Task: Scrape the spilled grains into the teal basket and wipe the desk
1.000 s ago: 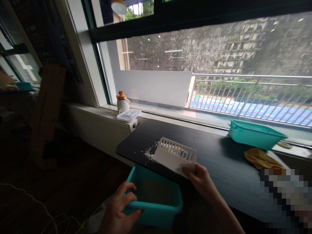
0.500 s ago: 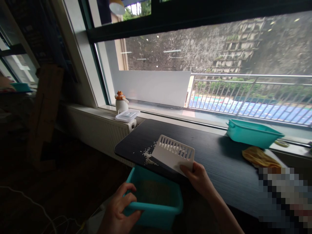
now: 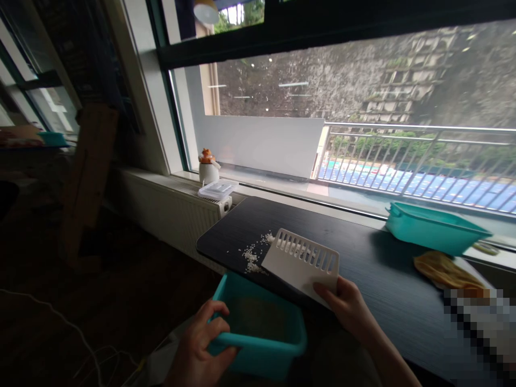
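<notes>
My left hand (image 3: 207,341) grips the near left rim of a teal plastic bin (image 3: 278,344), which sits below the table's front edge; its inside is dark and what lies at the bottom is hard to make out. With my right hand (image 3: 344,301) I hold a flat white slotted scraper (image 3: 298,266) by its right end. The scraper is tilted over the dark table (image 3: 371,285), its slotted edge toward the window. Small white grains (image 3: 252,258) lie scattered left of the scraper, and more show behind it through the slots.
A second teal bin (image 3: 435,228) stands at the table's back right, with a yellow-brown cloth (image 3: 447,269) in front. Near the window, a clear plastic lid (image 3: 217,190) rests on the radiator (image 3: 177,209) beside a white pot-like object (image 3: 208,173). Cables (image 3: 68,317) trail across the floor.
The scraper in my right hand has shifted slightly right, and more white grains show to its left. My left hand stays on the bin's rim. The view has turned a little left.
</notes>
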`<state>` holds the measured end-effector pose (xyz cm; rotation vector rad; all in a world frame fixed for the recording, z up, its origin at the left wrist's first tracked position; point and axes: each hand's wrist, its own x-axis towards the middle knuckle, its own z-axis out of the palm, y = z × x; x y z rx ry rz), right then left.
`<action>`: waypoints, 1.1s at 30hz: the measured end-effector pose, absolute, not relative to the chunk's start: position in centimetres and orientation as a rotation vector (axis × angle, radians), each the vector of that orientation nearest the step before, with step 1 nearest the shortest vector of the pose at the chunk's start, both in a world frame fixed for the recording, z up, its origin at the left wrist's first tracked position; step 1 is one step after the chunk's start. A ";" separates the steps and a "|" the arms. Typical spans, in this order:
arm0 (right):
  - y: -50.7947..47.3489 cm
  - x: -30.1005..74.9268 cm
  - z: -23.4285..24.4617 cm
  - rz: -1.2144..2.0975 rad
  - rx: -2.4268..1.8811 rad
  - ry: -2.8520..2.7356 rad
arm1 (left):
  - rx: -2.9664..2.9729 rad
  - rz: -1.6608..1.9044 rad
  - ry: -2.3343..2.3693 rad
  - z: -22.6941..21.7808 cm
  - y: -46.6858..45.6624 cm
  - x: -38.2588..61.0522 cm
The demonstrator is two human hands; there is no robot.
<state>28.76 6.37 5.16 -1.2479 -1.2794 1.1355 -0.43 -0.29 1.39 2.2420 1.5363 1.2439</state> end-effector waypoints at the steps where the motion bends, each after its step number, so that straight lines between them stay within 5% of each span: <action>1: 6.1 28.9 5.2 1.116 -1.262 -1.263 | 2.230 1.240 1.542 1.4 -0.3 -0.4; 33: 6.1 27.0 6.2 1.291 -1.125 -1.393 | 2.175 1.163 1.593 1.8 -0.4 -0.5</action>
